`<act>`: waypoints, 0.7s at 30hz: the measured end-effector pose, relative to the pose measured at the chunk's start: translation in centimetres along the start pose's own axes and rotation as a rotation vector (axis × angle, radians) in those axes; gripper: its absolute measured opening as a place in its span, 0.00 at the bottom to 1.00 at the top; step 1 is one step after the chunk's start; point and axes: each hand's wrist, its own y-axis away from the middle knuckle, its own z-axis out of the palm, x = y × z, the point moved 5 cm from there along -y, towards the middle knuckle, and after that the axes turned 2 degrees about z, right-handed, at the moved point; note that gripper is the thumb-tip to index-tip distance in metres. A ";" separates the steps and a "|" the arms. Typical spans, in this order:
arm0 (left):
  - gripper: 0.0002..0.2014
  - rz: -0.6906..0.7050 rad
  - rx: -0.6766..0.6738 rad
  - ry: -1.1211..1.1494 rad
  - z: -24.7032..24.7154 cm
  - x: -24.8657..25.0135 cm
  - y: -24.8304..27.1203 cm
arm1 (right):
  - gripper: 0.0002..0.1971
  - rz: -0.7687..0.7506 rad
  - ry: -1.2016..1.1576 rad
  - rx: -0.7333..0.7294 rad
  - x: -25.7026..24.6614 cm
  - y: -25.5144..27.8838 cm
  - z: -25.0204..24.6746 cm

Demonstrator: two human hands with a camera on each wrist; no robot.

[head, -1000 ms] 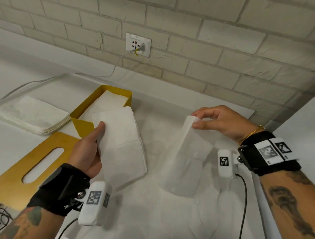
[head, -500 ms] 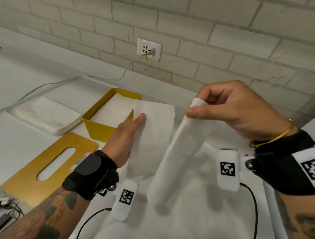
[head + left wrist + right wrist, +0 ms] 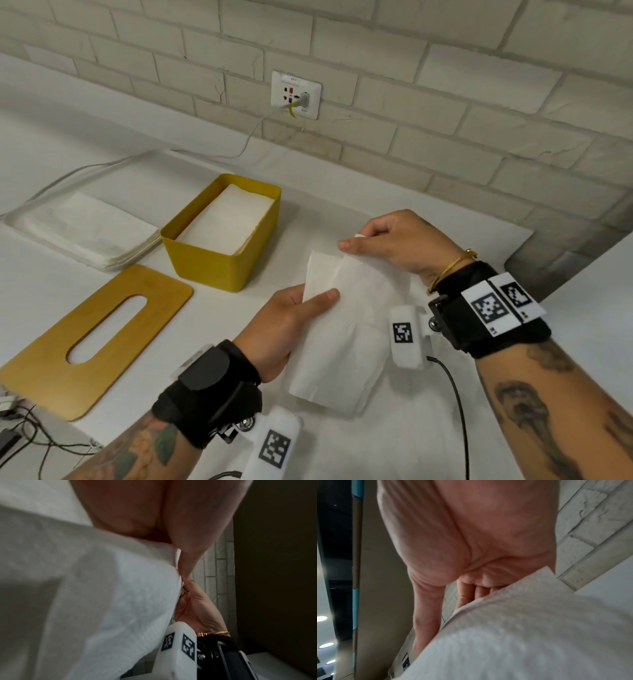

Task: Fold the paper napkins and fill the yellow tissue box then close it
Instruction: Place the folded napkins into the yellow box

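Head view: both hands' grip pinches napkin (image 3: 346,329); yellow box (image 3: 209,263), lid (image 3: 85,339) lie left.

The tissue box (image 3: 219,253) stands on the surface (image 3: 428,428), with a stack of folded napkins (image 3: 227,219) lying inside it. To the left of the box, a pile of unfolded napkins (image 3: 85,229) lies flat. Before the box and a little to its left, the slotted lid (image 3: 92,339) lies flat on the surface, apart from the box. Behind the box, a wall socket (image 3: 296,95) sits on the brick wall (image 3: 445,102), and its cable (image 3: 212,156) runs down and off to the left behind the pile. To the right of the box and nearer the viewer, a napkin (image 3: 346,329) is held between the left hand (image 3: 284,329) and right hand (image 3: 394,243), above the surface.
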 end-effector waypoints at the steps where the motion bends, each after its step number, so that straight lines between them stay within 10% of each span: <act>1: 0.22 -0.001 -0.001 -0.005 -0.1 -0.2 -0.1 | 0.22 0.010 -0.006 -0.013 0.1 0.2 -0.1; 7: 0.20 0.005 0.043 0.044 -0.8 -0.4 -0.4 | 0.37 0.192 -0.473 -0.131 3.6 2.4 -0.2; 13: 0.18 0.011 0.064 0.102 -0.8 -0.9 -0.6 | 0.28 0.225 -0.948 0.009 6.6 5.0 3.4; 18: 0.17 0.028 0.089 0.167 -0.4 -0.6 -0.7 | 0.18 0.058 -1.054 0.227 5.2 6.2 2.3; 21: 0.19 0.029 0.111 0.225 -0.8 0.2 -0.6 | 0.18 -0.110 -1.073 0.118 2.6 8.2 0.3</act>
